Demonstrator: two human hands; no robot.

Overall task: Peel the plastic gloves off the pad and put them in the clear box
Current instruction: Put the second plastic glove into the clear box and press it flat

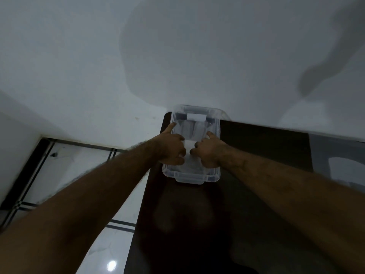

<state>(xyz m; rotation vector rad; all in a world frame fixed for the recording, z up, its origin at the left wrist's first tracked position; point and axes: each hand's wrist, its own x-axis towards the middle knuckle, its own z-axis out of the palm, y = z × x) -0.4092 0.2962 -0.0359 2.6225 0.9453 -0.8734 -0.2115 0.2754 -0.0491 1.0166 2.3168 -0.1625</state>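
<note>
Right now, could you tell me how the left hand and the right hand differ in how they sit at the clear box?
The left hand stretches its index finger along the clear box's left rim, reaching further back; the right hand stays nearer, with its raised finger just inside the right rim. The left hand comes in over the box's left edge, the right hand over its right. Both have curled fingers pressing the thin white plastic gloves down inside the box.

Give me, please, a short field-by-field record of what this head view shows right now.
surface: dark table against a white wall
container: clear box, at the table's far left corner
contents: translucent plastic gloves inside the box
left hand: over the box, forefinger at its left rim
right hand: over the box, fingers curled
grip on gloves: cannot tell
</note>
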